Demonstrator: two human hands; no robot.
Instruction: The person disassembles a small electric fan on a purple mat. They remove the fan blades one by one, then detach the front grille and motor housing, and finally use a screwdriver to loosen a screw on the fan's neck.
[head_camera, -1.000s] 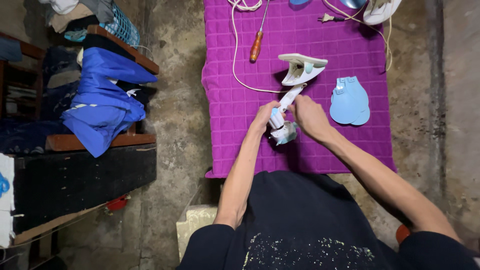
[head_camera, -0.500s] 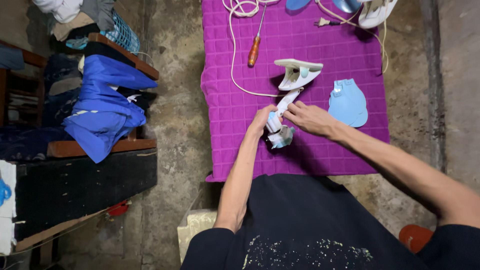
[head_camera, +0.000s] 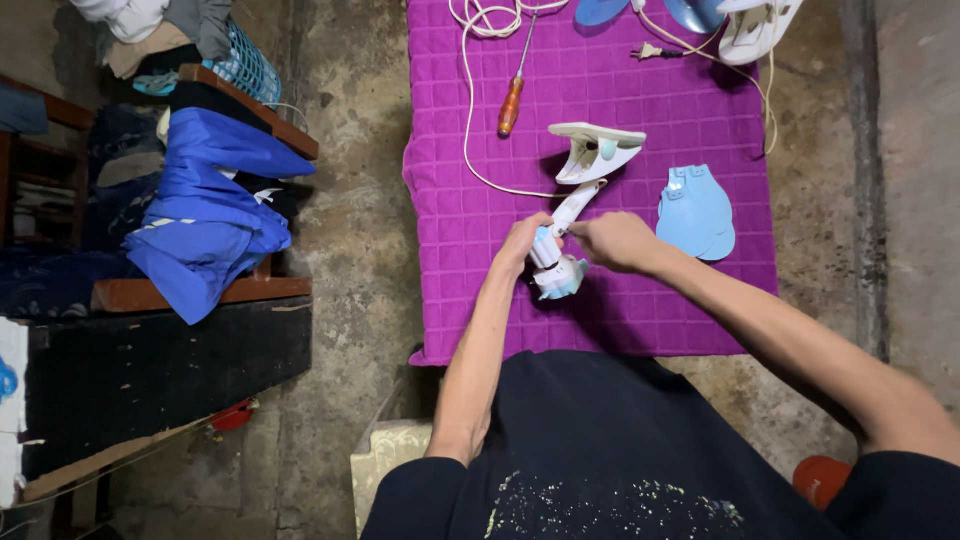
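Purple mat (head_camera: 640, 300): 2 hands (head_camera: 525, 243) on fan stand (head_camera: 572, 205)

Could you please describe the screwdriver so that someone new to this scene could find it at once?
Look at the purple quilted cloth spread on the concrete floor. Near its far left corner, beside the white cord, lies the screwdriver. Its orange-brown handle and thin metal shaft set it apart from the white and pale blue plastic parts around it.

No pkgs, labels, signs or screens in view.

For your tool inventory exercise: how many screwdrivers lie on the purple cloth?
1. The screwdriver lies near the purple cloth's far left, beside the white cord. Others may lie beyond the picture's edge.
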